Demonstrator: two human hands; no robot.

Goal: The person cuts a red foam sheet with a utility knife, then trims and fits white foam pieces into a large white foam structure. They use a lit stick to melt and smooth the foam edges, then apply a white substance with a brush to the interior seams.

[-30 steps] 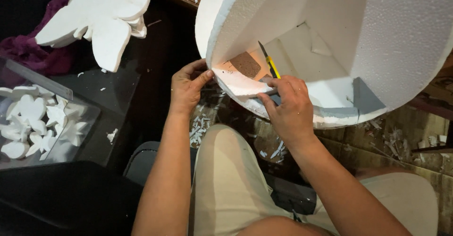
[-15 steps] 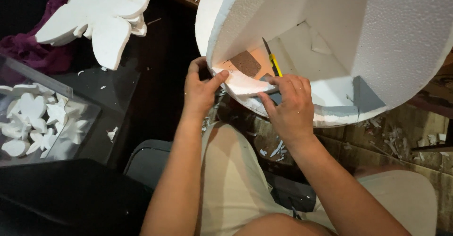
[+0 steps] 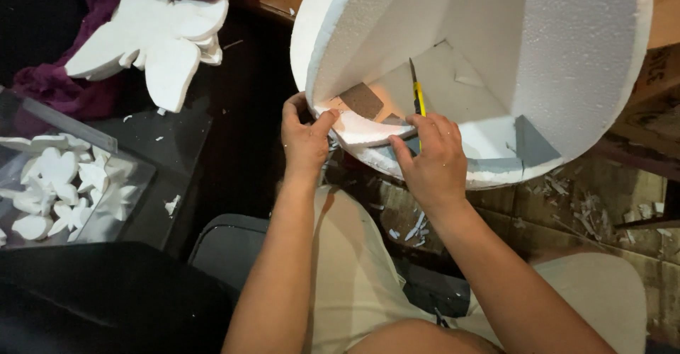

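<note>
The left hand [image 3: 306, 138] pinches the edge of a curved white foam piece [image 3: 358, 129], thumb on top and fingers curled beneath its left end, pressing it against the rim of a large white foam half-sphere [image 3: 559, 49]. The right hand [image 3: 431, 161] is closed around a yellow utility knife [image 3: 418, 98], fingers wrapped over the handle; the dark blade points up into the hollow of the half-sphere. This hand rests against the lower rim of the foam, just right of the curved piece.

The half-sphere lies tilted with its open side toward the camera, above the person's knees. Inside it flat foam panels meet at angles, one triangular flap stands on the back panel, and a small brown rectangular patch [image 3: 360, 100] sits just above the curved piece. A grey patch [image 3: 533, 144] shows on the lower right of the rim.

At upper left a white foam cut-out [image 3: 152, 32] with rounded lobes lies on purple cloth [image 3: 60, 88] over a dark surface [image 3: 212, 134]. At left a clear plastic box [image 3: 67, 184] holds small white foam shapes, some heart-like. Foam scraps [image 3: 414, 228] are scattered on the floor between the knees, and more litter the brown cardboard [image 3: 609, 212] at right. The person wears beige trousers [image 3: 358, 283].
</note>
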